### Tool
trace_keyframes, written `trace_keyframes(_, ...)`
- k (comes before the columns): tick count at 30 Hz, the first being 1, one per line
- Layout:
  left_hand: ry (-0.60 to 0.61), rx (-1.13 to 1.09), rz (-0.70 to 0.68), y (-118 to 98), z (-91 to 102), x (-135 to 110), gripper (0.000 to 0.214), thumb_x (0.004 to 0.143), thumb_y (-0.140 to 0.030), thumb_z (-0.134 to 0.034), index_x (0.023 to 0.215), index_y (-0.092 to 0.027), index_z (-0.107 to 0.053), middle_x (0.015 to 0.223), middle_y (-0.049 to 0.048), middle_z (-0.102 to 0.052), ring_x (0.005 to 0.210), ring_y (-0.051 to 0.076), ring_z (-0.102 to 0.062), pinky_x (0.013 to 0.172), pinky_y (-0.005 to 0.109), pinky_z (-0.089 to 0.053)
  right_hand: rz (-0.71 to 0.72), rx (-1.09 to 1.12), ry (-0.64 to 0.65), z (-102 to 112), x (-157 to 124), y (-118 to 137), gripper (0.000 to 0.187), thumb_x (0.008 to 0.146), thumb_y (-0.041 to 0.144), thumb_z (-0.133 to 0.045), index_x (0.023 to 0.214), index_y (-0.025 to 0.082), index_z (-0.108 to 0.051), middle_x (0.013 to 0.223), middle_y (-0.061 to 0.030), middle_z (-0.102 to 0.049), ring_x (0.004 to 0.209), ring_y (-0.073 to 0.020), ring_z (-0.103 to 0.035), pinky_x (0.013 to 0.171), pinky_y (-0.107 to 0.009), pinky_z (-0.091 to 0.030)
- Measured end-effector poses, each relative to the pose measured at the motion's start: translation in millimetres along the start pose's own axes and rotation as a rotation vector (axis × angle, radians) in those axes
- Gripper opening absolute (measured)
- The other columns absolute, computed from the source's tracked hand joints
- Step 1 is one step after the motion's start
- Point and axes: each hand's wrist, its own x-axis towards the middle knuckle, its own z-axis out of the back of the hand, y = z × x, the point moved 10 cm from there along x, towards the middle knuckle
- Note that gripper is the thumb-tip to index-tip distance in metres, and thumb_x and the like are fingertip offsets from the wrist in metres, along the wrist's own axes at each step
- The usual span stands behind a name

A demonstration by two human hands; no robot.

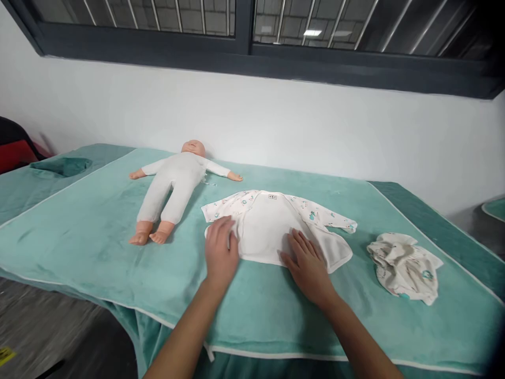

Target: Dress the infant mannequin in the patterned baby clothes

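A white baby shirt (264,231) with small printed figures on its sleeves lies spread out, its front opened to the sides and its collar toward the wall. My left hand (221,250) rests flat on the shirt's left side, fingers stretched out. On the lower right part of the shirt lies my right hand (307,263), its fingers extended and slightly spread. Neither hand grips anything. To the left of the shirt a baby doll (177,176) in a white cloth body lies on its back, arms and legs apart.
A crumpled white printed garment (408,268) sits to the right. Everything lies on a green padded cover (94,221) with white piping. Behind it stands a white wall (276,126) under a dark window frame (197,52). A red and black object (18,152) is at the far left.
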Motion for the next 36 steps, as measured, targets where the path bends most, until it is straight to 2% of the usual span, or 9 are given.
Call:
trace_keyframes(3,0.047,0.291,0.191,49.2,11.4,0.9,0.037,0.091,-0.024,-0.055,0.125,-0.012,-0.056,0.129,0.0178,-0.059,0.125,0.032,-0.05,0.107,0.05,-0.041,-0.061,0.266,0.018,-2.9,18.2,6.0,0.057,0.096,0.049,-0.043,0.144,0.017,-0.046,0.155,-0.0108,-0.042,0.146,-0.026,-0.034,0.12,-0.046,-0.029)
trace_keyframes(5,0.129,0.406,0.241,66.2,6.5,0.9,0.042,0.09,-0.028,-0.057,0.128,-0.012,-0.055,0.125,0.0174,-0.061,0.12,0.034,-0.053,0.104,0.052,-0.041,-0.136,0.486,0.055,-11.6,45.6,13.9,0.059,0.093,0.052,-0.048,0.143,0.02,-0.045,0.149,-0.0107,-0.048,0.138,-0.0258,-0.044,0.113,-0.044,-0.039)
trace_keyframes(8,0.206,0.494,0.226,68.3,-3.7,0.2,0.041,0.089,-0.028,-0.057,0.128,-0.014,-0.056,0.116,0.0141,-0.066,0.111,0.034,-0.056,0.1,0.05,-0.041,-0.221,0.695,0.102,-29.5,100.3,33.2,0.06,0.088,0.05,-0.055,0.14,0.021,-0.046,0.144,-0.0113,-0.052,0.119,-0.025,-0.06,0.097,-0.039,-0.05)
trace_keyframes(11,0.212,0.544,0.219,64.0,-4.7,-0.8,0.036,0.09,-0.026,-0.056,0.124,-0.016,-0.06,0.109,0.013,-0.067,0.104,0.033,-0.057,0.093,0.047,-0.043,-0.258,0.646,0.11,-45.6,151.4,46.9,0.059,0.085,0.048,-0.057,0.137,0.021,-0.047,0.132,-0.0104,-0.061,0.106,-0.0251,-0.064,0.095,-0.04,-0.047)
trace_keyframes(16,0.207,0.339,0.194,56.7,-1.0,-0.9,0.016,0.093,-0.022,-0.052,0.099,-0.02,-0.067,0.092,0.006,-0.065,0.092,0.025,-0.058,0.082,0.039,-0.043,-0.306,0.595,0.062,-62.5,184.1,37.8,0.051,0.079,0.048,-0.061,0.124,0.025,-0.056,0.095,-0.0012,-0.068,0.091,-0.0229,-0.063,0.084,-0.037,-0.045)
trace_keyframes(21,0.158,-0.026,0.11,27.3,-2.0,-0.3,0.013,0.095,-0.019,-0.051,0.098,-0.018,-0.064,0.087,0.0034,-0.063,0.083,0.017,-0.058,0.074,0.03,-0.044,-0.342,0.994,-0.043,-60.7,179.2,17.2,0.041,0.071,0.039,-0.067,0.109,0.024,-0.061,0.081,0.0029,-0.062,0.074,-0.0159,-0.06,0.069,-0.029,-0.047)
trace_keyframes(26,0.206,0.016,-0.139,-31.8,-22.8,-6.7,0.01,0.094,-0.02,-0.056,0.101,-0.018,-0.064,0.085,0.0044,-0.064,0.08,0.018,-0.056,0.072,0.032,-0.043,-0.424,1.237,-0.028,-60.4,174.8,3.2,0.047,0.064,0.036,-0.072,0.106,0.02,-0.061,0.084,0.0,-0.065,0.073,-0.016,-0.062,0.064,-0.028,-0.05)
trace_keyframes(32,0.315,0.171,-0.243,-77.6,-58.1,-17.0,0.012,0.096,-0.025,-0.052,0.093,-0.021,-0.063,0.078,0.0026,-0.062,0.076,0.02,-0.055,0.068,0.036,-0.041,-0.485,1.107,0.023,-44.8,165.9,-22.0,0.045,0.058,0.033,-0.078,0.099,0.019,-0.066,0.073,0.0003,-0.066,0.061,-0.0142,-0.057,0.054,-0.026,-0.042)
trace_keyframes(36,0.37,0.235,-0.249,-82.3,-71.7,-25.9,0.017,0.097,-0.026,-0.049,0.09,-0.02,-0.063,0.075,0.0032,-0.061,0.074,0.021,-0.057,0.065,0.036,-0.041,-0.491,0.809,0.031,-26.3,160.1,-33.8,0.039,0.062,0.036,-0.076,0.097,0.021,-0.066,0.073,0.001,-0.068,0.058,-0.0139,-0.055,0.054,-0.026,-0.041)
